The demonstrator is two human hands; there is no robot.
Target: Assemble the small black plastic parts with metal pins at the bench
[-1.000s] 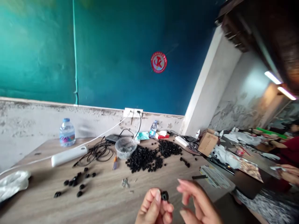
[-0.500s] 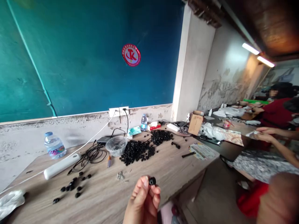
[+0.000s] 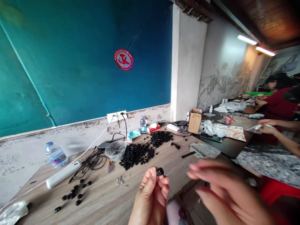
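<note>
Between thumb and fingers, my left hand [image 3: 151, 193] pinches a small black round plastic piece [image 3: 160, 171] above the table's front edge. My right hand [image 3: 222, 190] is to the right of it, blurred, with fingers stretched out and thumb apart, and nothing shows in it. Beyond the left hand lie two heaps of similar black pieces [image 3: 136, 154] on the wood-look table [image 3: 98, 200]. A few small silvery pins or screws [image 3: 120, 180] lie nearer. More black pieces [image 3: 73, 191] are scattered at the left.
A clear plastic bowl [image 3: 116, 150] holds small metal parts. Around it are a small orange-capped bottle [image 3: 109, 167], black cables [image 3: 91, 161], a white power strip [image 3: 63, 175] and a water bottle [image 3: 56, 155]. A hand fan [image 3: 203, 150] lies right. Other people [image 3: 278, 100] sit further right.
My right hand has come up into clear view at the right and moved toward the left hand. The left hand, still holding the black piece, appears slightly further right and higher.
</note>
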